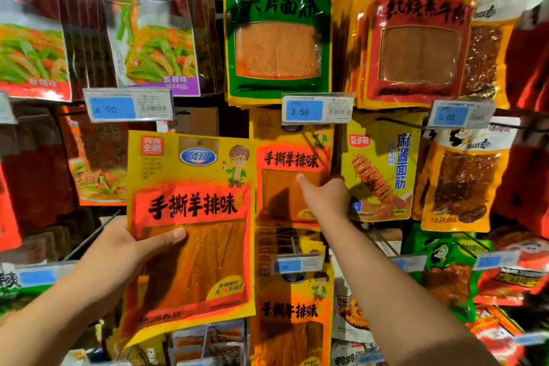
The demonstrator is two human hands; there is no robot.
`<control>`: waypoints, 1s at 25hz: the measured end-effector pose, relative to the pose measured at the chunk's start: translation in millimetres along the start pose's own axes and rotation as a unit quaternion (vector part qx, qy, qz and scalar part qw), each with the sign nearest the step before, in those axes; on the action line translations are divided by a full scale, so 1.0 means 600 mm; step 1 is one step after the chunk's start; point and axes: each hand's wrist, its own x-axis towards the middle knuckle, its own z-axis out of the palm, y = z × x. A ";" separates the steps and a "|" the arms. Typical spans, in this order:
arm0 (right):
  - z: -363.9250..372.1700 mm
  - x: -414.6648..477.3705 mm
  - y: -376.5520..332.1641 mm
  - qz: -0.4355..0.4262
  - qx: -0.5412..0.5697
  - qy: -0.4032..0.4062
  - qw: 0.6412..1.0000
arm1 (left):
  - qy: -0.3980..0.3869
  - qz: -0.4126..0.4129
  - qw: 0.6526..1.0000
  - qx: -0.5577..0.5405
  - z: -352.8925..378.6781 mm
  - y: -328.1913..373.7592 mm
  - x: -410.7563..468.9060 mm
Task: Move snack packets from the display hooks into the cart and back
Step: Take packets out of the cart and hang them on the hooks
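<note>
left hand (pixel 118 249) holds yellow-orange snack packet (pixel 190 226), flat, upright.

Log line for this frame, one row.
left hand holds yellow packet | right hand pinches hanging packet | cart unseen

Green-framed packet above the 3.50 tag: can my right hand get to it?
Probably yes. The green-framed packet hangs foremost with nothing before it; the right hand, pinching the hanging orange packet below, must let go first.
</note>
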 end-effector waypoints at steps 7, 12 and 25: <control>-0.087 -0.129 0.045 -0.149 0.310 -0.201 0.917 | -0.083 -0.018 0.996 -0.018 0.108 -0.020 0.003; -0.130 -0.117 0.059 -0.159 0.272 -0.143 0.938 | -0.164 -0.072 0.981 -0.080 0.200 -0.025 0.009; -0.109 -0.060 0.021 -0.245 0.341 -0.034 0.907 | 0.043 0.252 0.964 -0.065 0.245 0.043 0.105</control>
